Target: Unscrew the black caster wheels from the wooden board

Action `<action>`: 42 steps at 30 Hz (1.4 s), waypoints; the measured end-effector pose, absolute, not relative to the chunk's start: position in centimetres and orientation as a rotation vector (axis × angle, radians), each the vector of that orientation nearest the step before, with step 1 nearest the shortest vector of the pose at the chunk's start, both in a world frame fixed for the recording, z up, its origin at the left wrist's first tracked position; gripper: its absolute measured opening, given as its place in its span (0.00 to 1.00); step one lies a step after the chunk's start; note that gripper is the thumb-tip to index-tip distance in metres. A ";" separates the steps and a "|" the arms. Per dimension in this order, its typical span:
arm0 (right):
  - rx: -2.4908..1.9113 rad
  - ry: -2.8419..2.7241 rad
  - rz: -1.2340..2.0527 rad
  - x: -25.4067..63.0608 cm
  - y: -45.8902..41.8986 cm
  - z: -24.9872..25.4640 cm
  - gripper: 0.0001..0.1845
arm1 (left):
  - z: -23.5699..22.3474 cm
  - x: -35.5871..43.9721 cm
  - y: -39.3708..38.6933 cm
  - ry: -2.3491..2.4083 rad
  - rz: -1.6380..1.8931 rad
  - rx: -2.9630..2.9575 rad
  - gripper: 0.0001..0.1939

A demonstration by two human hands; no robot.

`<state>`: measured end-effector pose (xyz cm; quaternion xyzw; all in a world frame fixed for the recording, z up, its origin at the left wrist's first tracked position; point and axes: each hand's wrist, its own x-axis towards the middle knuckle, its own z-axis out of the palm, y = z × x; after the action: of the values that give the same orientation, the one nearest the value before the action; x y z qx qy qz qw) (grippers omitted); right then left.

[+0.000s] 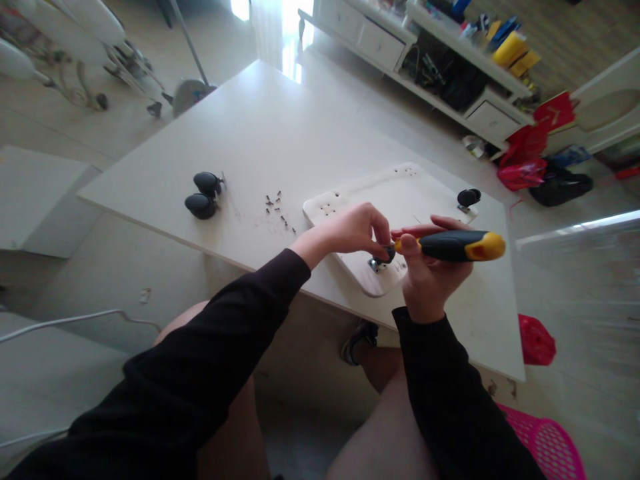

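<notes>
Room: looks like a home, where I sit at a white desk (240, 133).
Cabinet (383, 45): white, with drawers and a cluttered top, beyond my hands (350, 230).
Floor (155, 277): pale, glossy tile, left of my hands.
Basket (555, 447): pink, perforated, nearer me than my right hand (433, 283).

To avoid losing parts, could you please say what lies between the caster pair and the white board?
In the head view, small dark screws lie on the tabletop between the casters and the board.
</notes>
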<state>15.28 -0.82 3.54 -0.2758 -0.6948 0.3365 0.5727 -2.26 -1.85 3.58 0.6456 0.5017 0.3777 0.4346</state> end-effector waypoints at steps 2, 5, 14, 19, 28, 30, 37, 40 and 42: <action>-0.612 -1.573 0.718 15.3 -0.6 3.8 0.24 | 3.6 -2.9 -1.9 1.354 0.916 1.622 0.13; -0.560 -1.465 0.634 15.6 0.1 4.0 0.23 | 3.2 -3.5 -1.9 1.515 0.748 1.620 0.11; -0.563 -1.411 0.616 17.2 0.9 4.8 0.24 | 2.7 -2.8 -2.2 1.494 0.493 1.632 0.12; -0.665 -1.527 0.733 16.8 -0.4 4.8 0.27 | 2.8 -2.5 -2.1 1.463 0.490 1.629 0.19; -0.686 -1.700 0.746 17.2 -0.8 4.0 0.30 | 2.1 -1.4 -1.7 1.409 0.517 1.670 0.27; -0.690 -1.753 0.751 17.3 -0.9 3.8 0.31 | 2.1 -1.3 -1.7 1.413 0.513 1.674 0.28; -0.681 -1.780 0.785 17.1 -0.8 3.2 0.32 | 2.3 -1.1 -1.9 1.505 0.466 1.664 0.19; -0.677 -1.738 0.777 17.0 -0.8 3.1 0.31 | 2.2 -0.9 -1.9 1.515 0.431 1.674 0.15; -0.679 -1.718 0.765 17.0 -0.9 3.2 0.30 | 2.0 -0.6 -1.9 1.504 0.438 1.680 0.15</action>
<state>16.97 -0.88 3.15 -0.2859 -0.7228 0.3219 0.5405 -0.64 -1.89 2.02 0.6671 0.5974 0.1740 0.4097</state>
